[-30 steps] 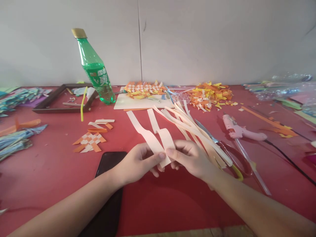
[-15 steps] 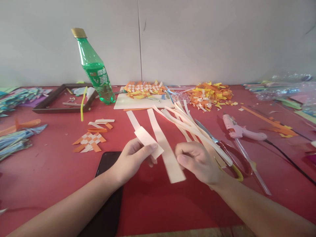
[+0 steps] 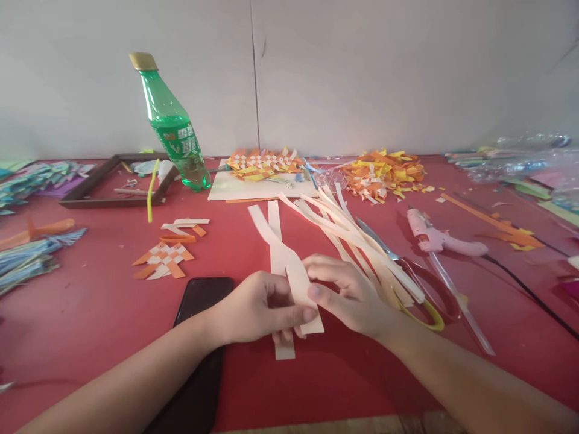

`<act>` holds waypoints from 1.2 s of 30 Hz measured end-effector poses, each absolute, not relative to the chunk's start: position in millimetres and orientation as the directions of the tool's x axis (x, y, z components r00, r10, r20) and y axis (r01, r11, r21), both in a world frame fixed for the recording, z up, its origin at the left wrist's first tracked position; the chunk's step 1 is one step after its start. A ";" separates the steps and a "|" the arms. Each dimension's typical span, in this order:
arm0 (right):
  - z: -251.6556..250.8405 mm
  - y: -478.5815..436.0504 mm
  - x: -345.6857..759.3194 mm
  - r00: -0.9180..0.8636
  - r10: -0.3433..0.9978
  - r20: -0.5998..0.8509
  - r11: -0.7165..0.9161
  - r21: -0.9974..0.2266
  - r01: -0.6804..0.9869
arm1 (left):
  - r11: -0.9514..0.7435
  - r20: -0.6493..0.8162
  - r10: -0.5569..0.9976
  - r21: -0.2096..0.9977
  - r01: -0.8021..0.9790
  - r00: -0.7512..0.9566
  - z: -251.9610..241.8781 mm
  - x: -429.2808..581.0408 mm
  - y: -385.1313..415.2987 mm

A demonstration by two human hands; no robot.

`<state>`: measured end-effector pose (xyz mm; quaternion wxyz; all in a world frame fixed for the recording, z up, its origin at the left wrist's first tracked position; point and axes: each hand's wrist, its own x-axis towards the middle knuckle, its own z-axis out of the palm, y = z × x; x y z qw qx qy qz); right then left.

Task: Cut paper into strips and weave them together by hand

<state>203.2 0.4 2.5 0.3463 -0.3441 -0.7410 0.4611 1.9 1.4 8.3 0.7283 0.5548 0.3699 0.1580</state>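
Observation:
Two pale peach paper strips cross each other in an X over the red table. My left hand pinches them from the left, thumb on top. My right hand pinches the same strips from the right, its thumb tip touching the upper strip. The strips' far ends lie on the table; one near end sticks out below my left fingers. A loose bundle of more peach strips fans out just beyond my right hand.
Scissors with yellow-red handles lie under the bundle by my right wrist. A pink glue gun lies to the right, a black phone under my left forearm. A green bottle, wooden frame, woven paper pieces and orange scraps lie further back.
Half a second ago my hands were apart, the left holding one strip and the other strip lying loose. Now both hands have come together and pinch the two strips crossed.

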 end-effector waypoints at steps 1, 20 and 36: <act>1.3 1.3 203.1 -0.510 0.836 0.202 0.336 -0.924 0.184 | 0.350 -0.391 0.621 0.914 0.206 0.679 7.7 1.9 1.6; 13.6 8.1 213.0 -0.290 0.950 0.115 0.273 -0.756 0.595 | 0.130 -0.127 0.991 0.911 -0.392 0.033 8.3 1.5 9.7; 2.6 29.2 250.1 -0.016 0.756 0.654 0.044 -0.026 0.999 | 0.043 -0.043 0.999 0.998 0.036 0.001 6.8 3.9 2.6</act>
